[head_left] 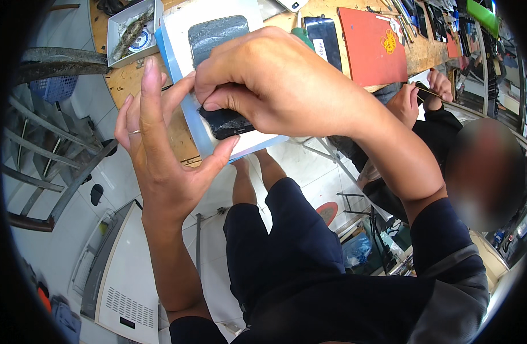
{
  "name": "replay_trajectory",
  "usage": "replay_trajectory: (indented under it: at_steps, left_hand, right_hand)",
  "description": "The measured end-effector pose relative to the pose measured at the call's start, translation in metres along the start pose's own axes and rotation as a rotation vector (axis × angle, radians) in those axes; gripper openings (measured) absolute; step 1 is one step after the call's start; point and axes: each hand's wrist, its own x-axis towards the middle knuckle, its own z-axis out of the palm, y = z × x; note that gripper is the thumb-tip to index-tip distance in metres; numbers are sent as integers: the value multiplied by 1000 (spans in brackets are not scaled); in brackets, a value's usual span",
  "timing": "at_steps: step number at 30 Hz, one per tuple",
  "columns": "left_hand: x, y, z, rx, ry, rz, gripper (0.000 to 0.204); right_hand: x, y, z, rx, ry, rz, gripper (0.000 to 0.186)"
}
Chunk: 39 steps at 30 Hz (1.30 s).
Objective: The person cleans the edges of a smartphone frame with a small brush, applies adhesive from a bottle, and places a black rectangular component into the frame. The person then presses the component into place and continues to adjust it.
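Observation:
A dark, phone-shaped panel [222,121] lies on a white pad over a blue mat [190,112]. Beyond my right hand a greyish, streaked glass surface [217,33] shows; whether both belong to one phone is hidden. My right hand [275,83] bends over the panel, thumb and fingers pinched together at its left edge. What they grip, if anything, cannot be made out. On the left, my left hand [166,135] has its fingers spread. Its thumb tip is beside the panel's near edge, and its index finger reaches close to the right fingertips.
An open white box [134,35] holds a brownish bundle and a round blue-and-white item. Right of the pad are a dark phone with a label [322,41] and a red mat [371,49]. Another person's hands [418,97] work at the right. A metal chair [57,166] stands left.

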Motion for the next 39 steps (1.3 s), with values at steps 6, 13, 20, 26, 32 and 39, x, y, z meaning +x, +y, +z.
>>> replay_trajectory:
  at_steps: [6, 13, 20, 26, 32, 39]
  left_hand:
    - [0, 1, -1, 13, 1, 6, 122]
    - [2, 3, -3, 47, -13, 2, 121]
    - [5, 5, -4, 125, -4, 24, 122]
    - [5, 5, -5, 142, -11, 28, 124]
    - [6, 5, -5, 168, -16, 37, 125]
    - [4, 3, -5, 137, -29, 25, 123]
  right_hand:
    - [0, 1, 0, -15, 24, -18, 11]
    - [-2, 8, -4, 8, 62, -24, 10]
    - [-17, 9, -11, 31, 133, -18, 11]
    - [-28, 1, -4, 40, 129, 15, 12]
    - [-21, 8, -5, 79, 90, -45, 12]
    - [-7, 8, -2, 16, -20, -9, 10]
